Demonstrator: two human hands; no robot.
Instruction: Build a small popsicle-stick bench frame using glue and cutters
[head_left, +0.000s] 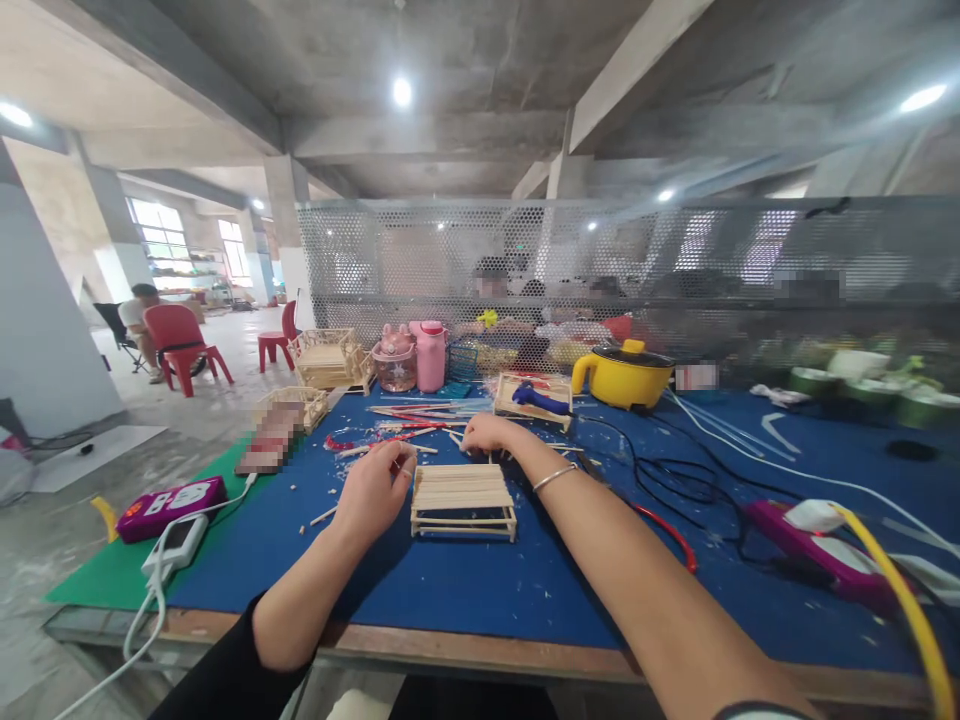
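Note:
A small rack of pale wooden sticks (463,488), with a slatted top and short legs, stands on the blue table mat in front of me. By its far left corner is my left hand (381,482), fingers curled and drawn together; what they hold, if anything, is hidden. Past its far edge reaches my right hand (486,436), wearing a bangle, with fingers bent down among loose wooden sticks (454,440). Its fingertips are closed, and I cannot make out what is in them. Behind it, a blue glue gun (541,400) lies on another stick frame (510,386).
Stick scraps and red strips litter the middle of the mat (442,600). A yellow electric pot (630,378), pink bottle (430,358) and stick models (330,358) stand behind. Black cables (667,480) and purple power strips (817,550) (171,507) flank the work. A mesh partition (375,250) rises beyond.

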